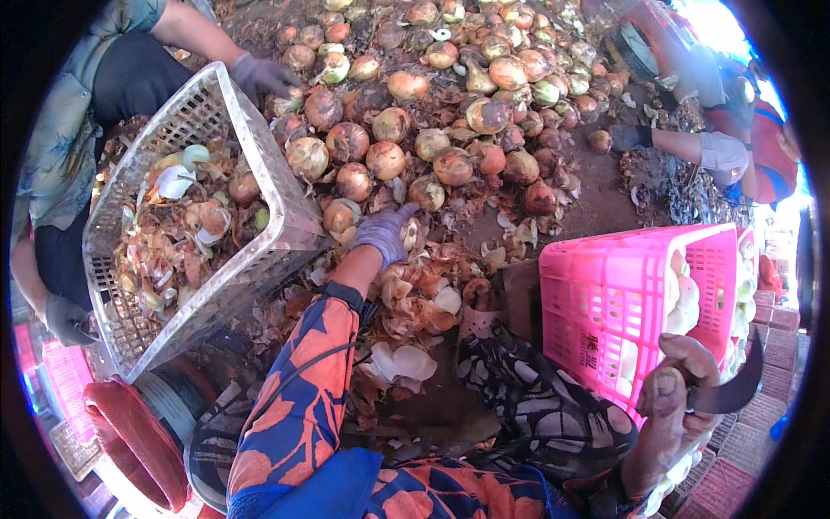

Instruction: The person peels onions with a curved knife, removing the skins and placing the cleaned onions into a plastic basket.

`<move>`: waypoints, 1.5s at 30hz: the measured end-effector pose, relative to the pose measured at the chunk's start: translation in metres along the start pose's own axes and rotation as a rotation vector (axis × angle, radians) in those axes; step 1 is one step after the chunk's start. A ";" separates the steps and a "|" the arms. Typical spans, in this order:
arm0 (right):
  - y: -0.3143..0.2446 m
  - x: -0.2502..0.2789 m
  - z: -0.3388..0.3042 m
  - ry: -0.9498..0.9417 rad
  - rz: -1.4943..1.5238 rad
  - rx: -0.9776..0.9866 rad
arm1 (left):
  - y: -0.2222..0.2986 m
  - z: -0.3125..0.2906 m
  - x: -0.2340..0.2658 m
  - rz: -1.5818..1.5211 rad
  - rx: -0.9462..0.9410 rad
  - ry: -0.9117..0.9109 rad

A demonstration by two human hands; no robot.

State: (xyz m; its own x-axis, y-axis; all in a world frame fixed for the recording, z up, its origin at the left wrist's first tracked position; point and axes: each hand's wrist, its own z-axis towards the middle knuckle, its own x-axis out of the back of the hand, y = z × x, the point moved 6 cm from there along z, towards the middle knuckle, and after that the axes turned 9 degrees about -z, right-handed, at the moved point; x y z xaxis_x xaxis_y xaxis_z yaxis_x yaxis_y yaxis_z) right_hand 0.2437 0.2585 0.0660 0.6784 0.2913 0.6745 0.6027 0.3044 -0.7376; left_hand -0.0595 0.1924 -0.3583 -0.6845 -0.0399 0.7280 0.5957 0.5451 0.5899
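Observation:
My left hand (385, 234), in a thin purple glove, reaches to the near edge of a heap of unpeeled onions (348, 142). Its fingers are closed round an onion (412, 232), partly hidden by the hand. Out to the right, my right hand (677, 381) is wrapped round the handle of a curved knife (740, 387), whose dark blade points up and right. Beside that hand stands a pink plastic crate (605, 281) with pale peeled onions (683, 298) in it. Loose onion skins (424, 298) lie below my left hand.
A dirty white crate (251, 143) of skins and scraps stands tilted at left, near a person with gloved hands (259, 76). Another person's dark-gloved hand (629, 138) touches an onion at right. A red-rimmed bucket (130, 432) is at lower left; stacked crates (748, 450) stand at lower right.

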 end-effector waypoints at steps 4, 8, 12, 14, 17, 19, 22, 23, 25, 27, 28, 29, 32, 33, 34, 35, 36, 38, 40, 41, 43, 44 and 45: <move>0.004 -0.009 0.005 0.068 -0.066 0.033 | -0.022 -0.010 -0.008 -0.351 0.142 0.045; -0.015 -0.018 0.018 -0.078 -0.139 0.237 | -0.027 -0.034 0.004 -1.706 0.150 0.166; 0.003 -0.034 0.027 -0.254 0.059 0.132 | 0.100 -0.072 0.081 -2.145 -0.113 -0.189; -0.003 -0.053 0.031 -0.345 0.080 0.103 | 0.115 -0.096 0.104 -2.254 0.008 -0.184; -0.010 -0.073 0.036 -0.386 0.432 0.182 | 0.167 -0.131 0.144 -2.085 -0.405 -0.243; 0.000 -0.083 0.037 -0.483 0.392 0.189 | 0.209 -0.176 0.175 -1.958 -0.393 -0.076; -0.024 -0.080 0.031 -0.490 0.578 0.203 | 0.219 -0.206 0.205 -1.636 -0.617 0.013; -0.038 -0.076 0.020 -0.445 0.606 0.187 | 0.215 -0.216 0.217 -1.481 -0.718 0.132; -0.024 -0.104 0.015 -0.650 0.817 -0.015 | 0.221 -0.253 0.231 -1.445 -0.612 0.288; -0.041 -0.113 0.012 -0.806 1.022 0.125 | 0.222 -0.267 0.235 -1.454 -0.676 0.388; -0.047 -0.112 0.007 -0.783 1.073 0.089 | 0.222 -0.273 0.236 -1.475 -0.647 0.318; -0.055 -0.109 0.004 -0.761 1.122 0.055 | 0.222 -0.277 0.237 -1.494 -0.618 0.249; -0.069 -0.117 0.002 -0.787 0.941 0.306 | 0.221 -0.295 0.228 -1.709 -0.356 0.033; -0.076 -0.117 0.000 -0.794 0.896 0.397 | 0.220 -0.302 0.231 -1.712 -0.332 -0.042; -0.082 -0.119 0.000 -0.819 0.862 0.448 | 0.213 -0.304 0.234 -1.647 -0.377 -0.037; -0.081 -0.126 -0.004 -0.844 0.886 0.424 | 0.202 -0.304 0.233 -1.581 -0.421 -0.033; -0.080 -0.136 -0.004 -0.895 0.857 0.422 | 0.175 -0.294 0.230 -1.551 -0.523 0.109; -0.069 -0.133 0.007 -0.876 0.764 0.389 | 0.180 -0.289 0.229 -1.656 -0.502 0.202; -0.051 -0.142 0.026 -0.790 0.613 0.394 | 0.167 -0.272 0.236 -1.789 -0.562 0.204; -0.045 -0.148 0.031 -0.738 0.538 0.373 | 0.162 -0.269 0.247 -1.771 -0.759 0.184; -0.028 -0.155 0.040 -0.773 0.616 0.286 | 0.178 -0.277 0.262 -1.883 -0.860 0.215; -0.027 -0.157 0.036 -0.810 0.620 0.240 | 0.160 -0.289 0.246 -2.016 -0.477 0.332; -0.031 -0.161 0.030 -0.856 0.625 0.197 | 0.156 -0.292 0.249 -2.148 -0.446 0.220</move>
State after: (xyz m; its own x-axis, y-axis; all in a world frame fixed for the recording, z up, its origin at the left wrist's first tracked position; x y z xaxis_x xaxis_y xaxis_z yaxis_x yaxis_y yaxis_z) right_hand 0.1033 0.2295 -0.0185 0.2768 0.9603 0.0342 0.1215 0.0004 -0.9926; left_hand -0.0138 0.0231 0.0170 -0.2241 -0.2288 -0.9473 -0.7247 -0.6108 0.3190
